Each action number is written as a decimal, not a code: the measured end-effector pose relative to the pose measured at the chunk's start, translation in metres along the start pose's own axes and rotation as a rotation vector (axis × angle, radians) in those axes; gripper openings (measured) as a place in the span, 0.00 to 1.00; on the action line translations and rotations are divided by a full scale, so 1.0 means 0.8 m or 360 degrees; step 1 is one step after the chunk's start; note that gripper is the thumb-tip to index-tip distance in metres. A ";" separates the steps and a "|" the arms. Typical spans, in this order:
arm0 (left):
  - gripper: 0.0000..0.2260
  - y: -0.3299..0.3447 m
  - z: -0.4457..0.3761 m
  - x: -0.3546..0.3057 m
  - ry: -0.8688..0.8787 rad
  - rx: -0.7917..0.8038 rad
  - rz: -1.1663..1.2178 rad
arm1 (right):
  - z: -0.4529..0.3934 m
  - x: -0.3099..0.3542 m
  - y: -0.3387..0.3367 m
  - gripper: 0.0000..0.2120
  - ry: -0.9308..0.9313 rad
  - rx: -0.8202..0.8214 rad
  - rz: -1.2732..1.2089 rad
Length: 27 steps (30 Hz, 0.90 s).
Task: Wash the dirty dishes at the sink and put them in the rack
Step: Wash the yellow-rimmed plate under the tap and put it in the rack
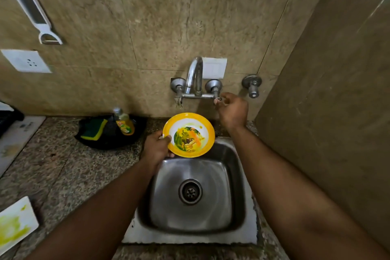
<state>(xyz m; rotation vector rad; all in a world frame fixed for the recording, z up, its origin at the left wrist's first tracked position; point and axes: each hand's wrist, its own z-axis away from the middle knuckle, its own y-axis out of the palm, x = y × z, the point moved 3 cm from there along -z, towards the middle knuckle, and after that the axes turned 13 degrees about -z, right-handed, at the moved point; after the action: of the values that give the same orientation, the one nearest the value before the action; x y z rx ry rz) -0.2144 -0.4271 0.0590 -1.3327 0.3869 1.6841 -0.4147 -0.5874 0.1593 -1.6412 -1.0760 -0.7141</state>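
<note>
My left hand [157,148] grips the left rim of a yellow-rimmed plate [188,134] with a picture and smeared food in its white middle. I hold it over the back edge of the steel sink [238,186], just under the curved tap spout [195,75]. My right hand [232,111] is closed on the right tap handle [217,98] at the wall. No water shows from the spout. The sink basin holds nothing but its drain [190,191].
A green-and-yellow sponge [92,130] and a bottle of dish soap [124,123] sit in a black dish left of the sink. A white plate [14,222] smeared green lies at the counter's left edge. A tiled side wall [327,112] stands close on the right.
</note>
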 end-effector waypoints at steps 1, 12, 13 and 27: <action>0.09 0.000 -0.001 0.000 0.0010 0.0010 -0.0009 | -0.003 0.001 0.005 0.11 0.0027 0.0028 0.0037; 0.12 -0.007 -0.016 0.006 0.0028 0.0059 -0.0054 | -0.008 0.005 0.022 0.09 -0.0127 0.0043 0.0365; 0.13 -0.007 -0.017 0.005 0.0025 0.0061 -0.0055 | -0.008 0.004 0.022 0.09 -0.0130 0.0025 0.0356; 0.12 -0.009 -0.016 0.003 0.0014 0.0069 -0.0118 | -0.009 -0.019 0.021 0.06 0.0097 -0.0246 -0.0042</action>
<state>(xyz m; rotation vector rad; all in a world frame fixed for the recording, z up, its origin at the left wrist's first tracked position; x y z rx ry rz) -0.2009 -0.4309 0.0541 -1.3078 0.3724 1.6008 -0.4056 -0.6006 0.1418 -1.7269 -1.0213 -0.8774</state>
